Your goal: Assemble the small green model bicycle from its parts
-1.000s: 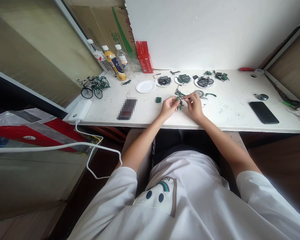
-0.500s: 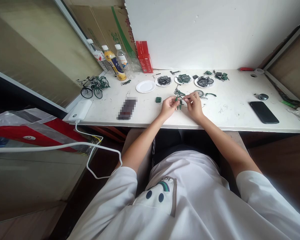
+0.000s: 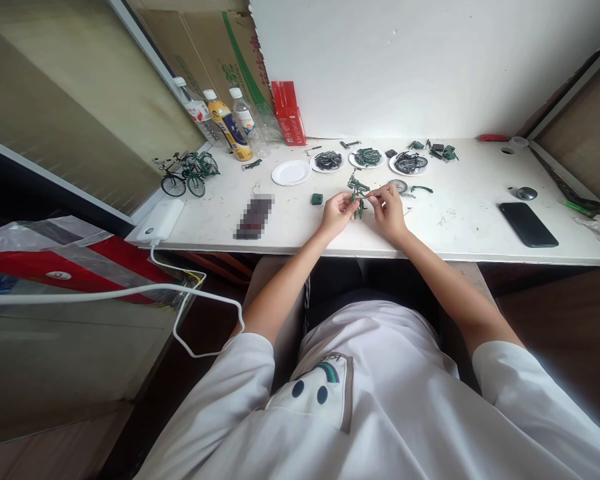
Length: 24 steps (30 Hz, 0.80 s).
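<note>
My left hand (image 3: 340, 212) is closed, its fingertips pinching a small green model bicycle part just above the white table. Close by on the right, my right hand (image 3: 387, 205) pinches something thin that points toward that part; its kind is too small to make out. Just beyond my fingers lies a green model bicycle frame (image 3: 359, 186) with dark handlebars. A small wheel (image 3: 398, 187) and a green curved mudguard-like piece (image 3: 422, 189) rest right of my right hand. Left of my left hand sits a small green block (image 3: 317, 199).
Paper plates hold dark parts (image 3: 329, 161), green parts (image 3: 367, 157) and wheels (image 3: 411, 163); another plate (image 3: 291, 173) is bare. Assembled model bicycles (image 3: 187, 175) stand at left, near bottles (image 3: 230, 127) and a red box (image 3: 289, 113). A phone (image 3: 529, 225) lies at right, a power bank (image 3: 161, 222) at left.
Almost nothing differs. Both hands stay in the same place with the same pinch, apart from a very slight shift of the right fingertips.
</note>
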Tool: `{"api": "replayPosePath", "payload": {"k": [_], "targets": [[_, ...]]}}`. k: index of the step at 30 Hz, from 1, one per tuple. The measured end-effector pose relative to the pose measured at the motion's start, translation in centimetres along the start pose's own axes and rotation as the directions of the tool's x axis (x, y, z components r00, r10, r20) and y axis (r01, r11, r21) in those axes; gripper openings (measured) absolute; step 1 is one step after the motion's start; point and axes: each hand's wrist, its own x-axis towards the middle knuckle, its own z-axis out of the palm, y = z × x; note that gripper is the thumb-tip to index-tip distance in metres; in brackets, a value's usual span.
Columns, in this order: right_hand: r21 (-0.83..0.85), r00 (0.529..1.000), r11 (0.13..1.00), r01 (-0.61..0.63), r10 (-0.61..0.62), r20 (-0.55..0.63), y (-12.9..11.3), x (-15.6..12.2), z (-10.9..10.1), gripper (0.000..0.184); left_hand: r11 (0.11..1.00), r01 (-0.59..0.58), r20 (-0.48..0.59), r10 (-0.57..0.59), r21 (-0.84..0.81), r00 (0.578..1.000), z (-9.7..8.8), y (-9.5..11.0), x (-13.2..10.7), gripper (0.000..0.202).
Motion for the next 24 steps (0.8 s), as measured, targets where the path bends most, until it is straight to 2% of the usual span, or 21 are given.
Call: {"api": "replayPosePath", "payload": {"k": [10, 18, 24], "targets": [[0.071, 1.000, 0.997, 0.002, -0.001, -0.009, 0.0, 0.0, 0.0, 0.061, 0.998, -0.061, -0.005, 0.061, -0.010, 0.998, -0.3, -0.9, 0.3, 0.066], [0.085, 1.000, 0.996, -0.015, 0.014, 0.007, -0.4, 0.0, -0.1, 0.063, 0.996, -0.088, -0.007, 0.088, 0.032, 0.996, -0.5, -1.6, 0.5, 0.061], [0.073, 0.991, 0.990, -0.121, 0.116, 0.071, -0.4, -0.2, -0.1, 0.068, 0.992, -0.114, 0.006, 0.114, 0.054, 0.993, -0.6, -2.1, 0.6, 0.057]]}}
